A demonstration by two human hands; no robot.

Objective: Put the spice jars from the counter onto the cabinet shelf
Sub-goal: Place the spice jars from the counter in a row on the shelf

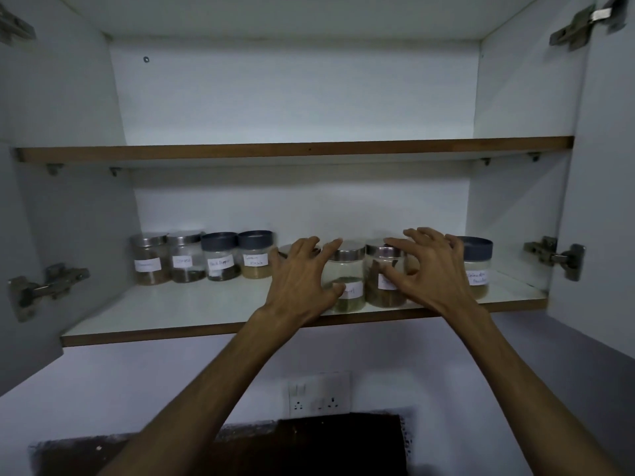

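Note:
Several labelled spice jars stand on the lower cabinet shelf (171, 314). Four are in a row at the left, two with steel lids (151, 259) and two with dark lids (221, 257). My left hand (299, 280) has its fingers spread; its thumb touches the front of a steel-lidded jar (347, 269) and its fingers reach over a mostly hidden jar (283, 249). My right hand (433, 269) hovers with loosely bent fingers, its thumb across a steel-lidded jar of brown spice (379, 286). A dark-lidded jar (479, 266) stands at the far right.
The upper shelf (295, 149) holds nothing. Both cabinet doors stand open, with hinges at the left (44, 286) and right (556, 255). Below the cabinet are a wall socket plate (319, 395) and a dark surface (275, 448).

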